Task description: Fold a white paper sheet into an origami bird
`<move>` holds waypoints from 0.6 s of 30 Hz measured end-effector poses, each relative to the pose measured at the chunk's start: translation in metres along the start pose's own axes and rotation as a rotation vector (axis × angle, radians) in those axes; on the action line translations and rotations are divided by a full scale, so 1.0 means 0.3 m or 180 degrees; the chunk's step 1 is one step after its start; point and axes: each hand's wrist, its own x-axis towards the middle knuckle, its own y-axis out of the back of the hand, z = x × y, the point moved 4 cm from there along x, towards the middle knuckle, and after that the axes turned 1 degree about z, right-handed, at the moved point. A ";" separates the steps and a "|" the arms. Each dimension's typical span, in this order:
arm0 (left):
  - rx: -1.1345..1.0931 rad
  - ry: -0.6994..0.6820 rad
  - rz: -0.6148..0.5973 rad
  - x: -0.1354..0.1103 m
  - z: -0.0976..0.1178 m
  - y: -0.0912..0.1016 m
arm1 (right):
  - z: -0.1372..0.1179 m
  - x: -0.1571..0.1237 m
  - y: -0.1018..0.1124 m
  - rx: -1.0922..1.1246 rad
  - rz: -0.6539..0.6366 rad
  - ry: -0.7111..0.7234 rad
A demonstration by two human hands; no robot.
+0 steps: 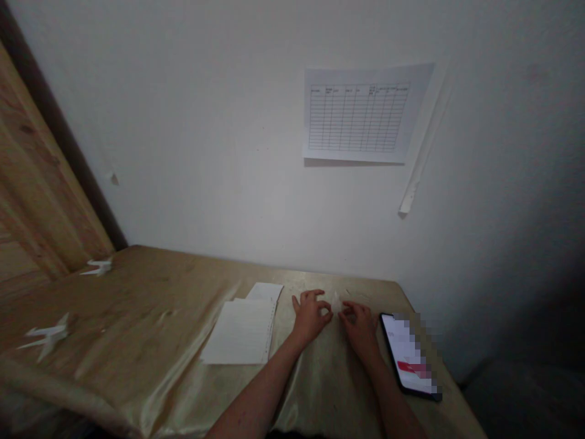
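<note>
My left hand [311, 315] and my right hand [359, 323] rest close together on the table [137, 317], which is covered with a shiny beige cloth. Between their fingertips stands a small white folded piece of paper [337, 301]. The fingers of both hands are curled and pinch at it from either side. Its shape is too small to make out. A stack of white lined sheets [244, 329] lies just left of my left hand.
A phone [408, 356] with a lit screen lies right of my right hand near the table's edge. Two white folded paper figures [48, 335] [98, 267] sit at the table's far left. A printed table sheet [361, 116] hangs on the white wall.
</note>
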 end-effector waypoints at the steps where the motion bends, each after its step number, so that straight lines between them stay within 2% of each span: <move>1: 0.0004 0.0009 -0.0006 -0.001 0.002 0.000 | 0.000 -0.001 -0.002 -0.0017 -0.0012 0.0001; 18: -0.0166 0.0070 0.0031 0.006 -0.002 -0.015 | -0.012 0.004 0.004 -0.0385 -0.0056 0.0179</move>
